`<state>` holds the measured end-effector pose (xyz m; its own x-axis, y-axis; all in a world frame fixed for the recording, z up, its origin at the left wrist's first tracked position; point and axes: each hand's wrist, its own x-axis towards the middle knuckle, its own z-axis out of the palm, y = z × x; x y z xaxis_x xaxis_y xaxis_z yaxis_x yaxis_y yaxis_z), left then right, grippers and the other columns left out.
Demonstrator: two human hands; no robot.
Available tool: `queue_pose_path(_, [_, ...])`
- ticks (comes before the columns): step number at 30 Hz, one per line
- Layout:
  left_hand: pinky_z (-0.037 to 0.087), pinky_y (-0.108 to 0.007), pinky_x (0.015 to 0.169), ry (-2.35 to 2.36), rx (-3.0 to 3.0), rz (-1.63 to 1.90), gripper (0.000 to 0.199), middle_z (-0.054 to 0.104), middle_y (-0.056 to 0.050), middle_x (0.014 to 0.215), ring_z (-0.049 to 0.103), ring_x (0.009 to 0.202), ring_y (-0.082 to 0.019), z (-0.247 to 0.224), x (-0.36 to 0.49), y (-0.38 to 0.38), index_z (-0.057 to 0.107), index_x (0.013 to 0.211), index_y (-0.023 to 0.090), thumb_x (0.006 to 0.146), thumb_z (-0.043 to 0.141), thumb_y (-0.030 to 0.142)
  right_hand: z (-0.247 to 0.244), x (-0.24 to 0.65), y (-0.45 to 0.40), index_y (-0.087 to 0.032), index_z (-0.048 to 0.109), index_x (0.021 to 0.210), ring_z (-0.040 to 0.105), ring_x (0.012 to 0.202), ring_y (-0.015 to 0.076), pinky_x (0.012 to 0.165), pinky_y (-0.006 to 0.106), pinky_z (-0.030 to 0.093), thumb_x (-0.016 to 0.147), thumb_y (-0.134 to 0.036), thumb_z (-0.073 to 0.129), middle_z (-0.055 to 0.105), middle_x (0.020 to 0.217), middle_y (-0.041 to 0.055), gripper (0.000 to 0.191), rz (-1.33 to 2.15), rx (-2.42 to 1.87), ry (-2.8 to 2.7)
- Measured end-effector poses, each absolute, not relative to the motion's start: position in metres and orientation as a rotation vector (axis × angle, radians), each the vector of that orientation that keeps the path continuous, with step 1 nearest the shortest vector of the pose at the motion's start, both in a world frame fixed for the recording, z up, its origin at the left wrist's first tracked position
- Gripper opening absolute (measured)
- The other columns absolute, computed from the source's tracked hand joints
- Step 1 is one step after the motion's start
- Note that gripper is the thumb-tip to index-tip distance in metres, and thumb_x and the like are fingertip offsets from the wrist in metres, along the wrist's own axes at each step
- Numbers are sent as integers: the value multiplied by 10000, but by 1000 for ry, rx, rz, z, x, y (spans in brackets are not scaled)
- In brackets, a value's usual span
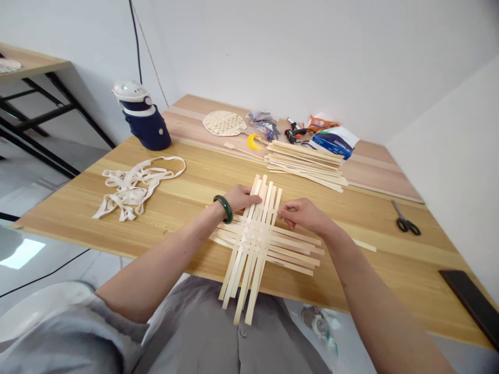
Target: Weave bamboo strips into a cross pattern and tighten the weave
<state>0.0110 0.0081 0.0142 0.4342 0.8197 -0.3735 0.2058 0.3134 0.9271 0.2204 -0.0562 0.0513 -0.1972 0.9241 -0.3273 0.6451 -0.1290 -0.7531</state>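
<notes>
A flat weave of pale bamboo strips [255, 234] lies in a cross shape, with loose ends spreading on all sides. Its near ends jut past the table's front edge over my lap. My left hand [241, 199], with a dark green bangle [223, 209] on the wrist, grips the far upright strips at their left side, thumb on top. At the right edge of those same strips, my right hand [300, 214] is closed in a pinch. Its fingertips appear to hold the end of a crosswise strip, mostly hidden among the uprights.
A stack of strips [306, 162] lies behind the weave. Scissors [405, 221] rest at right and white cloth tape [134, 188] at left. Farther back are a blue jug [146, 124], a woven fan [224, 123], a yellow tape piece [253, 142] and a tissue pack [333, 143].
</notes>
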Motion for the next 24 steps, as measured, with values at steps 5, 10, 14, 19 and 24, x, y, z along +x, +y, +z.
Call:
queue_pose_path(5, [281, -200, 449, 1055, 1272, 514, 152, 490, 58, 482, 399, 440, -65, 8, 8, 12, 579, 561, 153, 650, 703, 151, 51, 219, -58, -197, 559, 579, 508, 488, 108, 560, 242, 401, 725, -369, 581, 541, 469, -41, 227, 1252, -1762, -1821])
queue_pose_path(10, [247, -203, 445, 1072, 1328, 542, 198, 459, 65, 471, 366, 445, -62, 6, 7, 13, 552, 520, 158, 620, 722, 170, 52, 218, -59, -201, 543, 571, 503, 505, 108, 568, 244, 398, 750, -385, 585, 548, 485, -35, 260, 1264, -1748, -1845])
queue_pose_path(14, [309, -200, 481, 1051, 1349, 576, 136, 517, 55, 520, 432, 489, -74, 12, 7, 9, 589, 561, 153, 630, 706, 167, 52, 218, -58, -190, 571, 591, 529, 561, 113, 604, 251, 428, 785, -453, 597, 593, 563, -20, 328, 1347, -1703, -1773])
queue_pose_path(19, [374, -206, 534, 1001, 1359, 590, 61, 582, 45, 594, 494, 535, -84, 19, 13, 4, 640, 641, 140, 647, 694, 169, 50, 215, -51, -175, 698, 738, 608, 681, 136, 693, 278, 507, 698, -459, 752, 698, 740, 6, 292, 1592, -1643, -1427])
queue_pose_path(24, [364, -203, 527, 989, 1374, 589, 38, 576, 52, 573, 491, 526, -85, 23, 18, 4, 654, 646, 134, 631, 688, 140, 42, 206, -44, -157, 740, 761, 646, 731, 155, 682, 287, 538, 597, -324, 849, 746, 830, 40, 258, 1682, -1585, -1198])
